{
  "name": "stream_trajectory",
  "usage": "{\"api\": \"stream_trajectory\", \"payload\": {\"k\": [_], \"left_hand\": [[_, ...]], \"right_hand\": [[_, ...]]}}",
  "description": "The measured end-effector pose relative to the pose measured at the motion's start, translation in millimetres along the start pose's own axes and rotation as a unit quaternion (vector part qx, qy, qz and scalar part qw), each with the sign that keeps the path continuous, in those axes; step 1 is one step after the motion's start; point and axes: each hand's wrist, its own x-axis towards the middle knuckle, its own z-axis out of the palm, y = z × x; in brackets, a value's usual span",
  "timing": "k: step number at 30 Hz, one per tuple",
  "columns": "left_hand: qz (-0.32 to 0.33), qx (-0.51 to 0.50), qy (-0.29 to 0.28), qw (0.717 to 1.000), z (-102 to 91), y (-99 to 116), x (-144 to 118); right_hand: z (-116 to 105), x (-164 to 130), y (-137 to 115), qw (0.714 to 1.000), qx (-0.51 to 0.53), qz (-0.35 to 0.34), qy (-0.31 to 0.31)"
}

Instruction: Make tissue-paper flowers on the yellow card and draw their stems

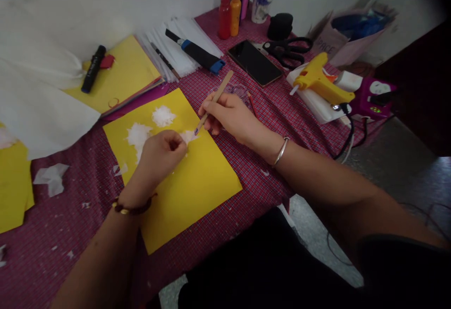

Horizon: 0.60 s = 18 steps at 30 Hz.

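Observation:
In my right hand [229,114] is a wooden craft stick [220,90], gripped like a pen and slanting down to the left. Its lower tip, marked with a dark purplish spot, meets or hovers over a small white paper piece [190,136]. My left hand [162,151] pinches the near end of that piece, thumb against fingers. Both hands are above a yellow sheet [197,191]. White ruffled paper clusters lie on the sheet, one round cluster [164,116] at the top and another cluster [138,134] partly hidden behind my left hand.
Behind the sheet lie a blue cutter [200,55], a black marker [93,69] and a phone [255,62]. Scissors [287,48] and a yellow glue gun [319,81] with cords are at right. Paint bottles [224,15] and a paper cup [262,0] stand at the back.

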Motion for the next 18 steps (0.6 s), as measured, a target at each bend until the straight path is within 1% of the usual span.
{"api": "stream_trajectory", "payload": {"k": [2,4,9,14,18], "left_hand": [[-0.025,-0.047,-0.021,0.998,-4.5,0,3],[-0.024,-0.066,-0.035,0.997,-7.9,0,4],[0.0,-0.052,-0.06,0.997,-10.6,-6,5],[0.029,-0.045,-0.038,0.998,-8.6,-14,8],[0.029,-0.045,-0.039,0.998,-7.1,-16,9]], "right_hand": [[2,-1,4,1.0,-0.027,-0.012,-0.01],[4,-1,9,0.998,-0.054,-0.024,-0.021],[7,-3,19,0.99,-0.111,-0.063,-0.063],[8,-6,20,0.981,-0.161,-0.075,-0.071],[6,-7,23,0.97,-0.191,-0.12,-0.086]]}}
